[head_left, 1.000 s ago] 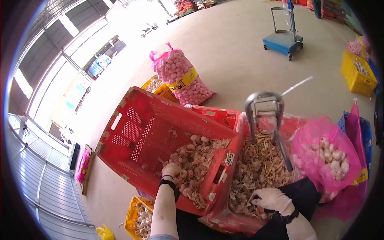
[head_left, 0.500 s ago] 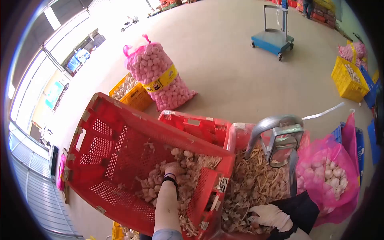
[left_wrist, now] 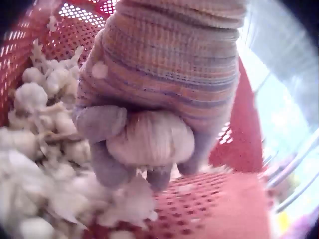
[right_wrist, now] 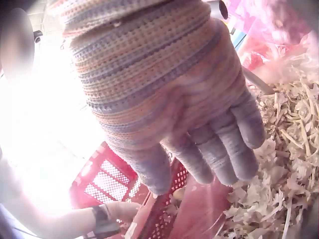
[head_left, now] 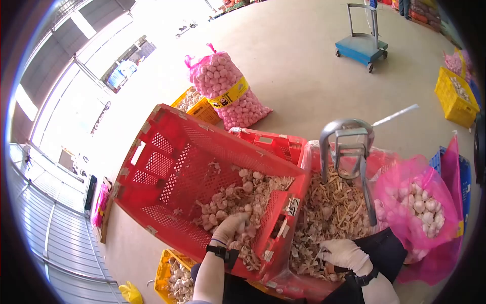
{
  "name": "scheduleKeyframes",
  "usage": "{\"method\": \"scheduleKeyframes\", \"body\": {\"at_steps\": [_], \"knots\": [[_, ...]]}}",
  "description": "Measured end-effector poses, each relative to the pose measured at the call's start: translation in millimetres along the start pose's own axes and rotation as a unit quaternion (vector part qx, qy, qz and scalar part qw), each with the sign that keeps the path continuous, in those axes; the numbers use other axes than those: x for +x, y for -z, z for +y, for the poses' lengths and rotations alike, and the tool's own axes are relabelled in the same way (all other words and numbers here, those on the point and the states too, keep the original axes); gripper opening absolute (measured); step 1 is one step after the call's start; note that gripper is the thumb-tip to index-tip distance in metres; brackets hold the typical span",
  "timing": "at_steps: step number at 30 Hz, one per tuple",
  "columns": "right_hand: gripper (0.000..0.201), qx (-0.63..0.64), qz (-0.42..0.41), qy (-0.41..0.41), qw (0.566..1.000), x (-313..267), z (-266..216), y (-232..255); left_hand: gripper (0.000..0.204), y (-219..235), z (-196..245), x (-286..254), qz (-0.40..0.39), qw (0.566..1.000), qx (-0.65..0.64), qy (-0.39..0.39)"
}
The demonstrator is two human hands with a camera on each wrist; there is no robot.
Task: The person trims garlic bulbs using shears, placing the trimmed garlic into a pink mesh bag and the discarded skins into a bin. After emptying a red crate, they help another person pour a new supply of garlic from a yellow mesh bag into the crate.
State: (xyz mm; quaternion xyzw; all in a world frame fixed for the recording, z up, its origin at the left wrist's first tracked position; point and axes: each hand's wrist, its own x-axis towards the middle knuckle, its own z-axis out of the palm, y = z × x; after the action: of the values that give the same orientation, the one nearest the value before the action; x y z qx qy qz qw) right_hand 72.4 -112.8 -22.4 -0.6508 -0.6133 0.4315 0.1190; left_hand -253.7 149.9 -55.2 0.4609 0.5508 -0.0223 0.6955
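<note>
My gloved left hand is inside the tilted red crate, low over the heap of garlic. In the left wrist view, its fingers curl round a garlic bulb. More garlic bulbs lie beside that hand, among loose skins. My gloved right hand hovers over a second red crate of dry skins and stalks. The right wrist view shows its fingers relaxed and slightly bent, with nothing between them.
A curved metal frame with a long handle stands over the skins. To its right is a pink net bag of garlic. A full pink sack and a yellow crate stand behind; another yellow crate is at front left.
My left hand reached further into the garlic, then came back toward me, now gripping a bulb. The right hand stays over the skins. The head view swung right and back.
</note>
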Motion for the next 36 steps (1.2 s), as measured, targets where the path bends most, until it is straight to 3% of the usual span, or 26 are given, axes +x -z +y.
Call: {"method": "scheduleKeyframes", "body": {"at_steps": [1,2,4,6,8,9,11,12,13,14,15,17,18,19,21,22,23,25,26,27,29,30,31,33,35,36], "knots": [[0.039,0.015,0.051,0.03,0.998,-3,0,-4,0.043,-9,-1,-10,0.028,0.987,-0.137,-0.076],[0.034,0.044,0.084,0.048,0.994,-4,-8,-2,0.043,-25,-1,-19,0.025,0.987,-0.139,-0.074],[0.033,0.071,0.216,0.131,0.965,0,-10,-11,0.061,-74,4,-27,-0.019,0.929,-0.318,-0.188],[0.047,0.177,0.258,0.15,0.938,3,-20,-13,0.066,-146,11,-41,-0.063,0.913,-0.352,-0.198],[0.063,0.084,0.351,0.231,0.904,1,-35,-5,0.074,-206,12,-46,-0.162,0.904,-0.341,-0.203],[0.057,0.146,0.337,0.178,0.913,7,-31,-13,0.077,-224,13,-48,-0.212,0.907,-0.298,-0.209],[0.037,0.343,0.181,0.172,0.906,4,-16,0,0.075,-251,16,-68,-0.227,0.899,-0.276,-0.251],[0.037,0.339,0.184,0.169,0.907,0,-12,-4,0.074,-253,26,-81,-0.187,0.936,-0.191,-0.227],[0.033,0.46,0.212,0.157,0.848,-3,-9,-12,0.074,-252,32,-89,-0.142,0.963,-0.103,-0.203],[0.035,0.572,0.233,0.147,0.772,-3,-9,-14,0.068,-248,27,-87,-0.166,0.95,-0.138,-0.225],[0.035,0.57,0.232,0.153,0.773,-4,-6,-11,0.068,-252,25,-83,-0.164,0.949,-0.136,-0.23],[0.049,0.62,0.154,0.092,0.764,-5,-4,-10,0.075,-266,21,-77,-0.09,0.952,-0.124,-0.266],[0.054,0.645,0.191,0.089,0.735,1,-10,-14,0.072,-268,20,-74,-0.078,0.945,-0.129,-0.291],[0.054,0.647,0.191,0.092,0.733,3,-8,-16,0.072,-269,17,-69,-0.076,0.945,-0.126,-0.292],[0.053,0.635,0.227,0.024,0.738,4,3,-13,0.064,-274,14,-61,-0.002,0.931,0.005,-0.365],[0.041,0.631,0.237,0.068,0.736,1,7,-15,0.06,-276,11,-58,0.016,0.929,-0.002,-0.369],[0.041,0.63,0.241,0.069,0.735,-1,1,-12,0.06,-278,12,-58,0.012,0.929,-0.001,-0.371],[0.034,0.427,0.372,0.166,0.807,-3,-14,-8,0.063,-279,15,-57,0.03,0.92,-0.08,-0.382],[0.046,0.321,0.395,0.142,0.849,-7,-13,-6,0.061,-273,19,-65,-0.034,0.941,-0.169,-0.29],[0.046,0.32,0.395,0.144,0.849,-7,-12,-5,0.061,-272,23,-69,-0.034,0.941,-0.169,-0.292],[0.05,0.207,0.465,0.17,0.844,-5,-11,-7,0.056,-270,29,-73,-0.132,0.91,-0.288,-0.267],[0.052,0.154,0.492,0.182,0.837,-4,-10,-8,0.054,-271,29,-69,-0.124,0.912,-0.265,-0.286],[0.052,0.156,0.492,0.181,0.837,-4,-10,-10,0.054,-273,29,-68,-0.123,0.913,-0.264,-0.286],[0.052,0.19,0.483,0.241,0.82,-6,-13,-8,0.05,-280,40,-68,-0.08,0.946,-0.147,-0.278],[0.05,0.168,0.499,0.239,0.816,18,17,-11,0.046,-289,49,-68,-0.073,0.944,-0.132,-0.294],[0.047,0.149,0.514,0.238,0.81,21,18,-6,0.046,-292,55,-73,-0.065,0.953,-0.145,-0.259]]}}
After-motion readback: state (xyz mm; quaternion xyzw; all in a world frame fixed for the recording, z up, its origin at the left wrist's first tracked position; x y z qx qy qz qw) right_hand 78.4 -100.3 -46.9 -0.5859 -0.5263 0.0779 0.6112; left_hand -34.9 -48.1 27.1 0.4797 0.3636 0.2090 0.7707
